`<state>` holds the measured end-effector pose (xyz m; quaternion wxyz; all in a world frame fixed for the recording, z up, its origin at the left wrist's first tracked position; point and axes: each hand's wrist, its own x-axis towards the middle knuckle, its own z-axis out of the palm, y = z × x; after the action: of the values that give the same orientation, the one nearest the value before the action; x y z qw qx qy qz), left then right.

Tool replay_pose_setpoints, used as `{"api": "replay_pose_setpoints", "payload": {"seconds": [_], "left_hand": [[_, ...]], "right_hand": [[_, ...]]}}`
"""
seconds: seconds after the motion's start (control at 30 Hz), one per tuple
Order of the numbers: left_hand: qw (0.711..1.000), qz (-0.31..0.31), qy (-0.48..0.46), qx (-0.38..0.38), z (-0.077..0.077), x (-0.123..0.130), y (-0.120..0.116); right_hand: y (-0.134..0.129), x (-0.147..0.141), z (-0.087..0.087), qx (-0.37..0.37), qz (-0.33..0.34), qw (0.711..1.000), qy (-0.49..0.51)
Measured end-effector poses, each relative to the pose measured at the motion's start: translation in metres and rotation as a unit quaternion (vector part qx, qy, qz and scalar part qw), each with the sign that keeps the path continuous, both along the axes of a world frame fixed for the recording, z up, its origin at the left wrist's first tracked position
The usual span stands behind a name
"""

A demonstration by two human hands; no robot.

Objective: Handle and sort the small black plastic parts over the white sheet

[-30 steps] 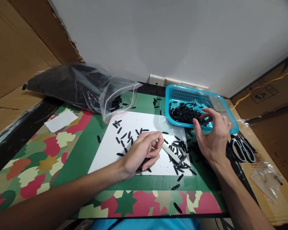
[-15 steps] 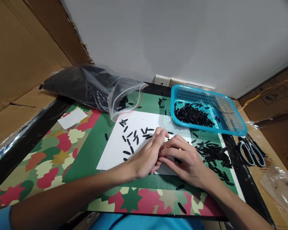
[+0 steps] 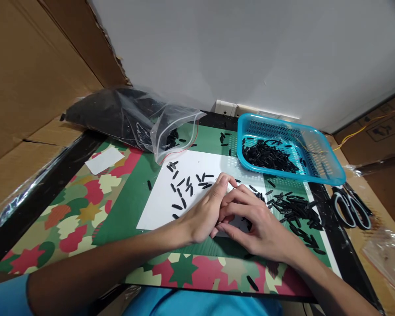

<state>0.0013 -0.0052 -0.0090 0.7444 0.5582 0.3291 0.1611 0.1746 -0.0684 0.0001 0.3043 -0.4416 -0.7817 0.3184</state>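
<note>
Nearest me, a loose black piece (image 3: 252,283) lies by the edge of the worktop (image 3: 125,210). Just beyond, my left hand (image 3: 208,215) and right hand (image 3: 252,221) meet above the white sheet (image 3: 158,210), both half closed with fingers curled inward; they hide what is between them, so I cannot tell what either has hold of. I'd judge they are together so one can steady what the other fingers. Black pieces (image 3: 183,202) lie scattered on the sheet to the left, where the white probably makes each easy to see, and a denser heap (image 3: 291,208) sits beside my right hand, within easy reach. The scissors (image 3: 351,210) rest off to the right, likely out of the way. Farther back, the blue basket (image 3: 292,174) holds more pieces, its walls presumably stopping them straying, while the clear bag (image 3: 108,116) lies on its side, mouth towards the sheet, perhaps for access
</note>
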Motion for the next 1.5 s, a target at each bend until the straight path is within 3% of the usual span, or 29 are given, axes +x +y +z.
{"api": "replay_pose_setpoints", "payload": {"seconds": [0.27,0.43,0.63,0.77,0.93,1.13,1.5], "left_hand": [[1.0,0.019,0.005,-0.014,0.003,0.001,-0.001],[0.996,0.025,-0.019,-0.089,-0.002,0.003,0.005],[0.988,-0.015,-0.045,-0.146,0.005,0.002,0.015],[0.981,-0.038,-0.095,-0.166,0.012,0.001,0.013],[0.979,-0.031,-0.121,-0.16,0.016,0.002,0.009],[0.984,-0.012,-0.13,-0.121,0.016,0.002,0.009],[0.985,-0.017,-0.131,-0.112,0.013,0.001,0.008]], "right_hand": [[-0.001,-0.004,-0.002,0.028,0.016,0.999,-0.012],[0.0,0.005,0.003,0.118,-0.027,0.993,0.008],[0.004,0.022,0.003,0.307,-0.166,0.937,0.0],[0.003,0.027,-0.001,0.386,-0.19,0.902,-0.04],[0.002,0.026,-0.002,0.392,-0.186,0.899,-0.061],[0.005,0.024,0.001,0.344,-0.186,0.92,-0.016],[0.005,0.024,-0.002,0.31,-0.199,0.929,0.021]]}}
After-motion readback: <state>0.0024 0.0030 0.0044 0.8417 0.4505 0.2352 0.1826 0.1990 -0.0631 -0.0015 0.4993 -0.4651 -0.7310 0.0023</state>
